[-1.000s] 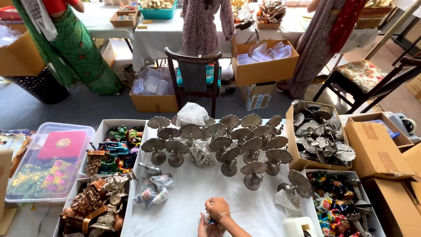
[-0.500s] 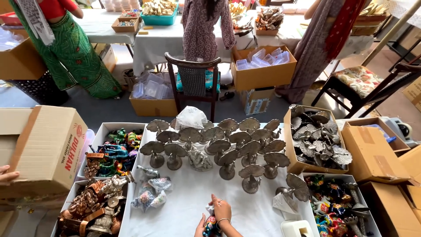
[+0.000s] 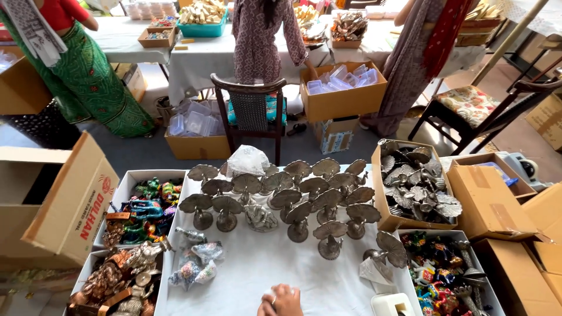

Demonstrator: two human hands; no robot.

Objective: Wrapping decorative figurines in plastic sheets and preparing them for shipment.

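Only the tops of my hands show at the bottom edge of the white cloth (image 3: pixel 257 269). My right hand (image 3: pixel 284 301), with a ring on one finger, is curled over, and whatever is under it is hidden. A sliver of my left hand (image 3: pixel 261 308) lies against it on the left, mostly out of frame. A bit of white wrapping (image 3: pixel 267 291) peeks out at the knuckles. Just ahead stand several grey metal peacock figures (image 3: pixel 329 237) on round bases. To the left lie a few wrapped figurines (image 3: pixel 193 266).
White trays of coloured figurines (image 3: pixel 146 208) and copper-toned figures (image 3: pixel 111 281) sit on the left, and another tray (image 3: pixel 445 263) on the right. A cardboard box of metal peacocks (image 3: pixel 415 184) stands at right. A large open carton (image 3: pixel 70 205) is at left. People stand at the tables behind a chair (image 3: pixel 249 111).
My hands dropped toward the bottom edge and the colourful figurine between them is out of sight. The large carton at left has tipped open and shifted, and the view moved slightly.
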